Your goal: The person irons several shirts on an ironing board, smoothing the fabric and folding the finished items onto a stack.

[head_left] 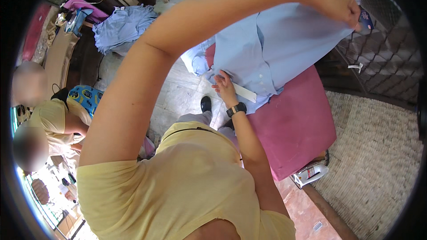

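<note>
My left hand (342, 1) is raised high at the upper right, gripping a light blue shirt (275, 49) and lifting it. The shirt hangs down onto a pink padded table (298, 120). My right hand (224, 88), with a black watch on the wrist, pinches the shirt's lower left edge just above the table. A white strip (245, 92) lies at the shirt's bottom beside that hand. My left arm crosses the whole view from lower left to upper right.
A white iron (311, 173) sits below the table's near corner. A pile of blue clothes (121, 26) lies at the upper left. Two other people (53, 120) are at the left. A woven mat (378, 155) and wire mesh (387, 53) are on the right.
</note>
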